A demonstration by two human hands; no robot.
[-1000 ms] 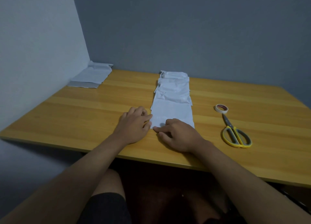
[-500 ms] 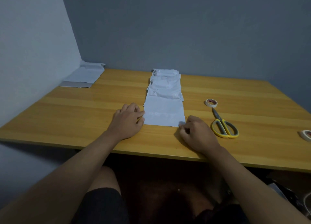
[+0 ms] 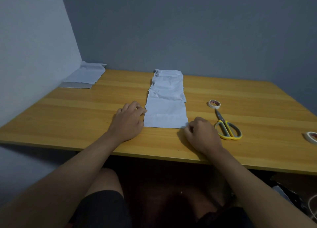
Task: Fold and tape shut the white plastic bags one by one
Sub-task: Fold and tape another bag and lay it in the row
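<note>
Several white plastic bags [image 3: 167, 89] lie in an overlapping row down the middle of the wooden table [image 3: 68, 118]. The nearest bag [image 3: 165, 114] lies flat with a crease across its near part. My left hand [image 3: 127, 120] rests on the table, its fingertips touching this bag's left edge. My right hand [image 3: 200, 133] has curled fingers and pinches the bag's near right corner. A roll of tape [image 3: 214, 103] and yellow-handled scissors [image 3: 226, 127] lie just right of the bag.
A pile of flat white bags [image 3: 85, 76] sits in the far left corner against the wall. A second tape roll [image 3: 311, 136] shows at the right edge of the view. Walls close off the table's back and left.
My right hand slid along the nearest bag's near edge from its left part to its right corner. My left hand stayed at the left edge. The view swung to the right.
</note>
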